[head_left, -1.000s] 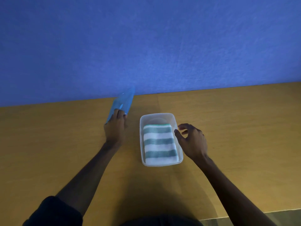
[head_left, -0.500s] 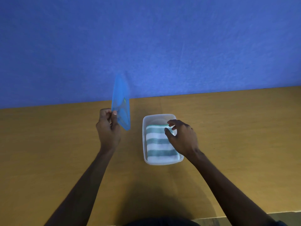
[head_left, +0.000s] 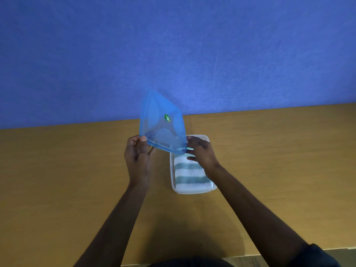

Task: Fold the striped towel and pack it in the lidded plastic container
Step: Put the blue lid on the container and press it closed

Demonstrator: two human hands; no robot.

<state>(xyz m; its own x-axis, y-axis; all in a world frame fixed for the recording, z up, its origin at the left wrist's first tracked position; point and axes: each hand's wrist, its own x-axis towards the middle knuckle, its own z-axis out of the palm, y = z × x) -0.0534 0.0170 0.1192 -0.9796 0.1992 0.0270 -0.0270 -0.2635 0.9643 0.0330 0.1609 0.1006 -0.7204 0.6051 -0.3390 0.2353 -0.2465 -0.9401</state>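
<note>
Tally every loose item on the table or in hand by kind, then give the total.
Lid: 1, blue, held up tilted by left hand and right hand.
Container: 1, clear, open.
Towel: 1, striped, folded inside the container.
Total: 3

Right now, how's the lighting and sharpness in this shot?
Head view: dim, blue-tinted; a soft shadow darkens the table near the person; the lid is translucent, the wall visible through it; the towel stripes are sharp; table's far edge bows from the wide lens.
</note>
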